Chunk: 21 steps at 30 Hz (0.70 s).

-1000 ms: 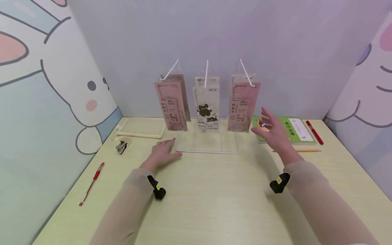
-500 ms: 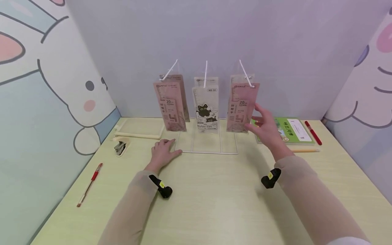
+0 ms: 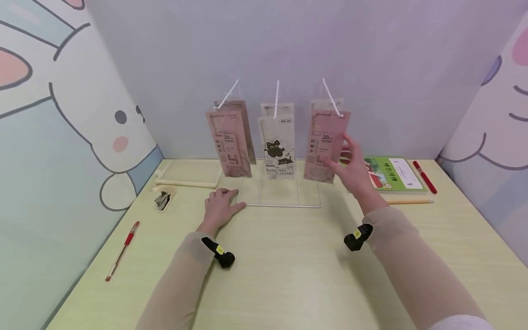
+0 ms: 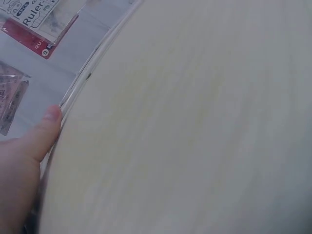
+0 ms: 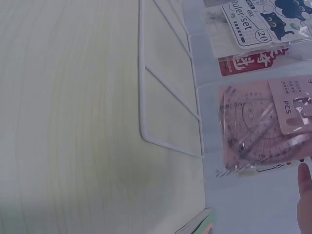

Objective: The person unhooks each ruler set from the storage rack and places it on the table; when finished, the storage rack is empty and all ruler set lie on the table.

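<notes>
A white wire rack (image 3: 288,206) stands on the table, its three hooks hung with packaged ruler sets. My right hand (image 3: 354,172) pinches the right edge of the front pink ruler set (image 3: 326,137) on the right hook, thumb over its front. The right wrist view shows the protractor in this pink pack and the thumb (image 5: 304,180) at its edge. My left hand (image 3: 219,208) rests at the rack base's left corner, its thumb (image 4: 50,117) on the wire. A white cat-print ruler set (image 3: 277,146) hangs in the middle, another pink ruler set (image 3: 228,144) on the left.
Right of the rack lie a green book (image 3: 392,174), a yellow pencil (image 3: 410,201) and a red pen (image 3: 425,177). On the left are a cream frame (image 3: 187,184), a small oval dish (image 3: 163,201) holding something grey, and a red-capped pen (image 3: 122,250). A wall rises behind.
My right hand has moved left from beside the rack to the front pink ruler set on the right hook and taken its edge. The left thumb has come to the rack's base wire.
</notes>
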Motion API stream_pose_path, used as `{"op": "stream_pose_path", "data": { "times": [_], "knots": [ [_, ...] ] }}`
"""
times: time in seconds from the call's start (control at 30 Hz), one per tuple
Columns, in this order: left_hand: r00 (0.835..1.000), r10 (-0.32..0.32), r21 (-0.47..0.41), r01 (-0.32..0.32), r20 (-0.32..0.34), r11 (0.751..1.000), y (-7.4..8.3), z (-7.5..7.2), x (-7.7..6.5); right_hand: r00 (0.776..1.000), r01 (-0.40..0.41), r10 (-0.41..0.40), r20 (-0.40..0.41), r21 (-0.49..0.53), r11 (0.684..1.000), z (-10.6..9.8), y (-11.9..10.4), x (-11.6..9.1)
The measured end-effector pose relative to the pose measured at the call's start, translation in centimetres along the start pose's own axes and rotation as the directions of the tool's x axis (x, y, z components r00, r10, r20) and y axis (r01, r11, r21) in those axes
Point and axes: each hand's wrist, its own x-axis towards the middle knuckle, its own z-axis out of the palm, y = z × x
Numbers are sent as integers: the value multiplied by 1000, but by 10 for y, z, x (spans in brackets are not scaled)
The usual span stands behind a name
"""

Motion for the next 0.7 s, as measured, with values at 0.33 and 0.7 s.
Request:
{"op": "stream_pose_path", "data": {
  "times": [0.33,0.7],
  "knots": [
    [1000,-4,13,5,-16,1000,1,0,-4,988,-61,62,-143,8,998,4,-8,-7],
    [999,19,9,-19,-40,1000,0,3,-2,980,-117,123,-154,49,992,-6,-13,-14]
  ]
}}
